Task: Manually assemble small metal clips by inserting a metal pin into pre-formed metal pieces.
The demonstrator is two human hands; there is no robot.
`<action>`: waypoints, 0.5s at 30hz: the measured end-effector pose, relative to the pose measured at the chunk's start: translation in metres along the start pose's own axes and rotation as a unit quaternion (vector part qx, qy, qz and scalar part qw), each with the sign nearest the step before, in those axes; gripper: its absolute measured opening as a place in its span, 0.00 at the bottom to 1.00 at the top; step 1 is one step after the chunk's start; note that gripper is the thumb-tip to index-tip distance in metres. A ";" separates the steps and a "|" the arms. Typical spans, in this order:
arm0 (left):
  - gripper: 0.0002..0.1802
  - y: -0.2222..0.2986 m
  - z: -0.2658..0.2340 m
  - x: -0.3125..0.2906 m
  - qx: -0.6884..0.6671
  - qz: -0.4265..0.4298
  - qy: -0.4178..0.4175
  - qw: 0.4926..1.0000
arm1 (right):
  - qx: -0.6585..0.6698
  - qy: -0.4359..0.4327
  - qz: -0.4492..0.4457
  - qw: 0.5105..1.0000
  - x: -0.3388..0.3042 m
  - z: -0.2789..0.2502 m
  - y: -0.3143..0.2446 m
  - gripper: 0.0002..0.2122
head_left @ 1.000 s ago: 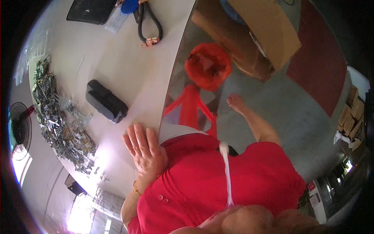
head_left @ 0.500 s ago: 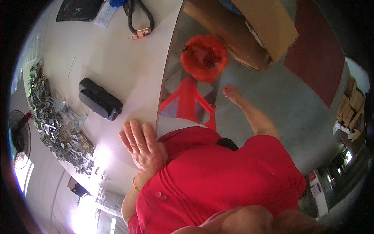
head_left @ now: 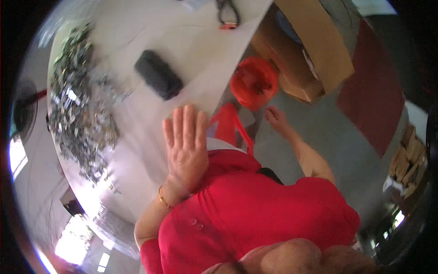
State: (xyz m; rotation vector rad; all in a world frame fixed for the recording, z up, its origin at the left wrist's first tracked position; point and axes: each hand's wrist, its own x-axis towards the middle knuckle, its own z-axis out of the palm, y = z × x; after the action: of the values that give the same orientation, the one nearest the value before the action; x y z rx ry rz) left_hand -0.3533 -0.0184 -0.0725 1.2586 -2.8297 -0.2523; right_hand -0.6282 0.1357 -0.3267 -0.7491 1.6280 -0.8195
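Note:
My left hand [head_left: 185, 146] lies palm down at the near edge of the white table, fingers stretched and slightly apart, holding nothing. A dark oblong case [head_left: 159, 75] rests on the tabletop just beyond its fingertips, not touched. My right hand [head_left: 277, 120] hangs beside the table, over the floor, with its fingers curled; I see nothing in it. Near that hand is a red plastic basin [head_left: 242, 91] with some dark bits inside. A red frame [head_left: 226, 123], perhaps part of a stool, shows below the basin.
A heap of small metal parts [head_left: 82, 105] spreads along the table's left side. Farther off on the table [head_left: 200, 50] lies a dark cord loop [head_left: 227, 13] with a copper-coloured end. An opened cardboard box [head_left: 326, 50] stands right of the basin. A fan [head_left: 23, 107] is at far left.
The view has turned, so the table, case and basin sit differently in the picture. My left hand stays flat near the table edge. My right hand remains curled at my side.

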 end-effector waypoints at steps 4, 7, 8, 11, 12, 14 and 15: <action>0.39 0.000 -0.008 0.002 -0.031 0.001 -0.033 0.999 | -0.032 0.074 -0.260 0.962 -0.004 0.003 -0.108 0.05; 0.38 -0.002 -0.010 -0.001 0.000 -0.006 -0.020 1.000 | -0.007 0.070 -0.386 0.920 -0.026 0.023 -0.209 0.06; 0.38 -0.003 -0.005 -0.003 -0.033 0.008 0.013 0.999 | -0.003 0.047 -0.404 0.913 -0.028 0.032 -0.229 0.06; 0.37 0.004 -0.001 -0.019 -0.112 0.009 0.074 0.991 | 0.081 -0.043 -0.498 0.862 -0.034 0.064 -0.275 0.07; 0.36 0.004 -0.002 -0.026 -0.174 0.015 0.097 0.980 | 0.084 -0.072 -0.509 0.853 -0.032 0.075 -0.286 0.07; 0.33 0.007 -0.016 -0.050 -0.203 -0.003 0.142 0.969 | 0.053 -0.115 -0.532 0.837 -0.034 0.089 -0.303 0.08; 0.29 0.005 -0.022 -0.063 -0.234 -0.004 0.175 0.957 | 0.066 -0.143 -0.535 0.830 -0.032 0.099 -0.308 0.07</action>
State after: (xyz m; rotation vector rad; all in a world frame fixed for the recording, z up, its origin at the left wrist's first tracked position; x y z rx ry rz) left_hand -0.3127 0.0284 -0.0478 1.0805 -2.2844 -0.5921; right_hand -0.5088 -0.0223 -0.0693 -1.6355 0.7614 -1.4820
